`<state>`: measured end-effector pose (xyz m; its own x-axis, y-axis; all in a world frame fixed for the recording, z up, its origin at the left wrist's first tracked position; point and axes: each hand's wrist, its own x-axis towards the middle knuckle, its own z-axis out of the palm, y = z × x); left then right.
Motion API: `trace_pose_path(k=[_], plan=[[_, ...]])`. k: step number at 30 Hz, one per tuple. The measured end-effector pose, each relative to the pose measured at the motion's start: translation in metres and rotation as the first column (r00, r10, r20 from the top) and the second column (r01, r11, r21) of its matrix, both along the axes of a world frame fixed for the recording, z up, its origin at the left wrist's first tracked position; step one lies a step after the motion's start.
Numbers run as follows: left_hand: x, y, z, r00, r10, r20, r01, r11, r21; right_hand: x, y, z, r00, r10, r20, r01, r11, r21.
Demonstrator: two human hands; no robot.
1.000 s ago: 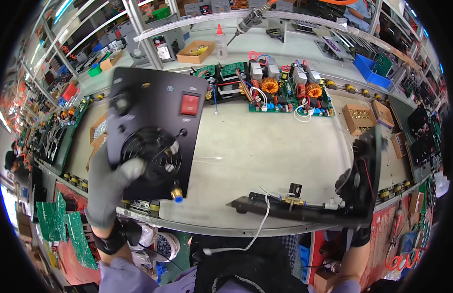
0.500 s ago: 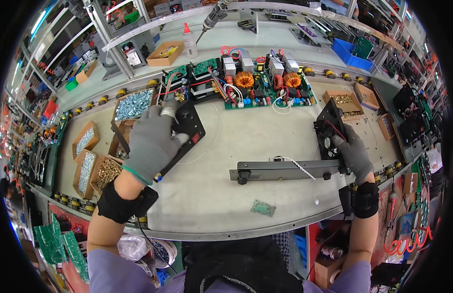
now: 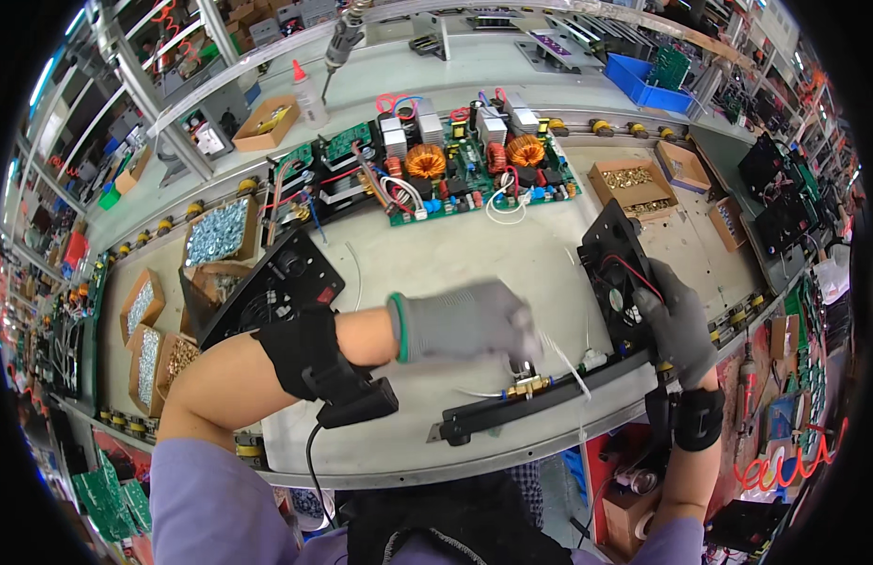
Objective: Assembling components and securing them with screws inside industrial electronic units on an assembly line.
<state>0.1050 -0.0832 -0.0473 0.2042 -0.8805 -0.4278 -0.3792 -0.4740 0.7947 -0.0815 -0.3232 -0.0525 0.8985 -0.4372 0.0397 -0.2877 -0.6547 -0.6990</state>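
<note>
My left hand [image 3: 474, 325], in a grey glove, is over the middle of the bench and smeared by motion. Its fingertips are close to a white twisted cable [image 3: 570, 365] and just above a brass fitting [image 3: 528, 386]; whether they grip anything is unclear. That fitting sits on a long black metal bar [image 3: 493, 415] near the bench's front edge. My gloved right hand [image 3: 683, 325] is closed on the side of a black metal panel [image 3: 617, 273] with red wires, standing at the bar's right end. Another black panel [image 3: 290, 273] lies tilted at left, beyond my left forearm.
Green circuit boards with copper coils [image 3: 483, 174] line the back of the bench. Trays of small metal parts stand at left, including silvery ones [image 3: 218, 232], and at right, with brass ones [image 3: 634, 184]. A power screwdriver [image 3: 343, 42] hangs beyond, near a red-tipped bottle [image 3: 309, 99].
My left hand has left the left-hand panel and swung right to the cable. The long bar has turned, showing its brass fitting, and its left end is nearer me. My right hand keeps its grip.
</note>
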Motion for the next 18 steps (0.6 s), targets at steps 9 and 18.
trace_pose_path(k=[9,18], plan=[[0.071,-0.158,-0.097,0.701,0.317,-0.64,-0.334,0.937,0.098,-0.032,0.011,-0.011,0.947,-0.009,0.32,0.026,0.998,-0.049],[0.082,-0.209,-0.063,0.935,0.13,-0.33,-0.205,0.957,-0.205,0.008,0.0,0.009,0.997,0.066,0.042,-0.057,0.98,-0.193]])
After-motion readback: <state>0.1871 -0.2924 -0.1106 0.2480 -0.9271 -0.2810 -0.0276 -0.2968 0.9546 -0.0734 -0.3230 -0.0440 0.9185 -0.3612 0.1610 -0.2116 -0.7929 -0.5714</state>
